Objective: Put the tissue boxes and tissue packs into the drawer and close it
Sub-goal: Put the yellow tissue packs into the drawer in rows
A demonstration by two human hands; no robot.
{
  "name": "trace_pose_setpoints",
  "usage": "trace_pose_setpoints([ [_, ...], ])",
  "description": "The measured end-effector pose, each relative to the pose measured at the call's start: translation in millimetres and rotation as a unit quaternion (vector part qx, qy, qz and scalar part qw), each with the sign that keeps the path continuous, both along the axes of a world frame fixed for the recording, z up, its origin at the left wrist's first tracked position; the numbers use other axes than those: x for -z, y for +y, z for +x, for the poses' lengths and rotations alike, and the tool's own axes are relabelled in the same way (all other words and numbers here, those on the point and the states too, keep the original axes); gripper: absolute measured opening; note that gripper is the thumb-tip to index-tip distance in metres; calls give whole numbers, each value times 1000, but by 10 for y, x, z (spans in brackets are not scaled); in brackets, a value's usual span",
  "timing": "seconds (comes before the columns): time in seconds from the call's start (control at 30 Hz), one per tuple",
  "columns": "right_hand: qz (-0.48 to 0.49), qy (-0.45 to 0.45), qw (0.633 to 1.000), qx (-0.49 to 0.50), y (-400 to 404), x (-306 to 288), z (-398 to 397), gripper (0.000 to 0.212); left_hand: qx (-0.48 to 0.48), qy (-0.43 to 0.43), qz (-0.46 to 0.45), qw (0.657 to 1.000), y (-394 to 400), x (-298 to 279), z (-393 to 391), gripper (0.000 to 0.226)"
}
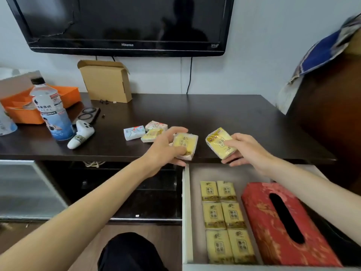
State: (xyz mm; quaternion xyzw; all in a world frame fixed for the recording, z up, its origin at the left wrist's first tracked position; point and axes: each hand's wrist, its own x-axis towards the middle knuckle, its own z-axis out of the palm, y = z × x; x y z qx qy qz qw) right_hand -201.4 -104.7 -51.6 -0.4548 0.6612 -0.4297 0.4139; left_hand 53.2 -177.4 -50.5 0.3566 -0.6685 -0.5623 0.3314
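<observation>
At the table's front edge, the left hand (166, 147) and right hand (242, 149) each grip a yellow tissue pack (185, 145), poised above the open drawer (187, 212).

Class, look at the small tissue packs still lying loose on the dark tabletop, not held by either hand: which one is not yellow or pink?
The white-and-blue pack, leftmost of the three. Beside it lie a pink-patterned pack and a yellow pack.

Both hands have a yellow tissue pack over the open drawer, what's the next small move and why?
Probably lower the right hand and set its yellow tissue pack into the open white drawer, behind the six yellow packs beside the red tissue box; bare floor shows there, directly below.
</observation>
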Motion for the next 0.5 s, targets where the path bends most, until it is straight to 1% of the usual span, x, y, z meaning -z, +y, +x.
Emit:
trace_pose_setpoints([
  [0.1,10,16,1000,-5,269,36,-160,17,24,-19,18,999,217,252,-262,49],
  [0.23,18,28,999,-8,505,147,-344,17,26,-64,1,998,395,502,-509,44],
  [0.37,23,45,999,-21,635,267,-448,23,45,-114,-2,992,459,630,-656,35],
  [0.5,18,99,995,-21,681,341,-501,30,50,-156,-31,986,455,693,-717,35],
])
